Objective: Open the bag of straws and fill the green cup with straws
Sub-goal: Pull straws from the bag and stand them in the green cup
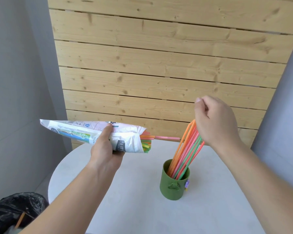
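My left hand (107, 149) grips a white printed bag of straws (91, 134), held level above the table's left side. Its open end faces right, with coloured straw ends poking out and one pink straw (167, 137) sticking far out. The green cup (174, 183) stands upright on the white round table (125, 200), right of centre. A bunch of orange, pink and green straws (186, 152) leans in it, tops tilted up and right. My right hand (215, 120) is closed around the tops of those straws, above and right of the cup.
A wooden slat panel (159, 65) rises behind the table. Grey walls flank it. A black plastic bag (12, 211) lies low at the left, beside the table. A small purple tag (187, 184) hangs on the cup's right side.
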Tool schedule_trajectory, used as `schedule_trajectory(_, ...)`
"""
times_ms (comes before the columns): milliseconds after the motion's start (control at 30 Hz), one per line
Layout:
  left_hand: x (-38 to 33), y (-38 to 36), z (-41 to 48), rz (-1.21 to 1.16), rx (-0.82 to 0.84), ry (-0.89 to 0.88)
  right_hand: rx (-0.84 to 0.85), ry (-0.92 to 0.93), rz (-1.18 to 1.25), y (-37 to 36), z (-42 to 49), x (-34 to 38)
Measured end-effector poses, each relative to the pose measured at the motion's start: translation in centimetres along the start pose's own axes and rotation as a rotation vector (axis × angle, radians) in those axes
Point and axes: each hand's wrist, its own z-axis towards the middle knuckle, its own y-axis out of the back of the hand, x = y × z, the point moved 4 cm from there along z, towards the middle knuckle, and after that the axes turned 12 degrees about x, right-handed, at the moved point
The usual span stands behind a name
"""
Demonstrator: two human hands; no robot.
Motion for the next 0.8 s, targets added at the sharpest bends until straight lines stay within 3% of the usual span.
schedule_trajectory(133,-0.1,-1.0,-0.7,0.009,0.053,0.005,0.294,-0.287,-0.203,-1.5,-3.9,0.4)
schedule_trajectory(200,0.0,-1.6,-1.0,0.022,0.076,0.008,0.403,-0.325,-0.060,-2.9,-5.0,1.0)
schedule_trajectory(267,0.3,-2.0,-1.2,0.041,0.094,0.006,0.450,-0.392,0.234,-4.2,-5.7,1.7)
schedule_trajectory(367,0.7,-2.5,-1.6,0.082,0.112,-0.020,0.441,-0.579,0.675,-6.1,-6.9,2.1)
schedule_trajectory(500,0.8,-3.4,-2.4,0.158,0.095,-0.105,0.382,-0.718,1.020,-8.1,-7.9,3.0)
schedule_trajectory(633,0.5,-4.3,-3.0,0.240,0.101,-0.215,0.362,-0.798,1.139,-9.2,-8.4,3.3)
schedule_trajectory(800,0.3,-4.8,-3.3,0.281,0.119,-0.251,0.307,-0.728,1.159,-9.5,-8.7,3.2)
